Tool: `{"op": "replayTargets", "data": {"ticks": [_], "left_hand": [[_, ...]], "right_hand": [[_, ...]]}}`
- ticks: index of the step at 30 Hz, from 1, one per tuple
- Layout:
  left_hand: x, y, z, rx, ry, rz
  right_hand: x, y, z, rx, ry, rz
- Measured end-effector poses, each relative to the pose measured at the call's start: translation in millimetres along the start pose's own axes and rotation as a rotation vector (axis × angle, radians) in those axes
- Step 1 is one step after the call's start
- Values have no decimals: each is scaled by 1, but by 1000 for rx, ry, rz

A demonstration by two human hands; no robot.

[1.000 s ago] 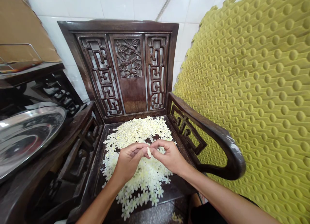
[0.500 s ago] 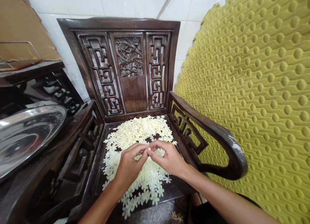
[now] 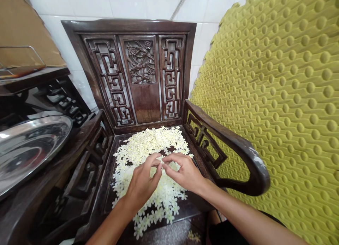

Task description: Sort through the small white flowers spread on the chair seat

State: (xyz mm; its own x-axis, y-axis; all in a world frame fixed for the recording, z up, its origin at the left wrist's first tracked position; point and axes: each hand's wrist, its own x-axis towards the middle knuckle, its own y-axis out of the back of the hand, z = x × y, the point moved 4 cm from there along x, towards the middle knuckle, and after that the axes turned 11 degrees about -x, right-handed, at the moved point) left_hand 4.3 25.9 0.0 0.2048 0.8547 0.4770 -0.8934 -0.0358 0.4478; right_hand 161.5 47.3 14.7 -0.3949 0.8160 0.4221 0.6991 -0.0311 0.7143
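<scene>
My left hand [image 3: 141, 185] and right hand [image 3: 185, 172] are both pinched, meeting on one small white blossom [image 3: 160, 159] above the pile; its axis is too small to read. The heap of blossoms [image 3: 150, 144] runs lengthwise from the carved backrest [image 3: 140, 61] toward the armchair seat's front edge [image 3: 182, 211], stopping just short of the right armrest [image 3: 238, 140].

Blossoms [image 3: 156, 146] lie on an armchair seat [image 3: 182, 210]; a steel tray [image 3: 29, 149] sits left, a foam mat [image 3: 278, 107] right, a tiled wall [image 3: 127, 4] behind.
</scene>
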Motion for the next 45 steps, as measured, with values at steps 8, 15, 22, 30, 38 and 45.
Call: {"op": "replayTargets", "data": {"ticks": [8, 15, 22, 30, 38, 45], "left_hand": [[1, -2, 2, -22, -24, -37], [0, -1, 1, -62, 40, -42], [1, -3, 2, -178, 112, -12], [7, 6, 1, -398, 237, 160], [8, 4, -7, -510, 275, 154], [7, 2, -5, -526, 275, 93]], "right_hand": [[-2, -2, 0, -127, 125, 52], [-5, -2, -2, -164, 188, 83], [-4, -2, -5, -183, 152, 110], [4, 4, 18, -133, -93, 96], [2, -2, 5, 80, -51, -30], [-1, -3, 3, 101, -72, -21]]}}
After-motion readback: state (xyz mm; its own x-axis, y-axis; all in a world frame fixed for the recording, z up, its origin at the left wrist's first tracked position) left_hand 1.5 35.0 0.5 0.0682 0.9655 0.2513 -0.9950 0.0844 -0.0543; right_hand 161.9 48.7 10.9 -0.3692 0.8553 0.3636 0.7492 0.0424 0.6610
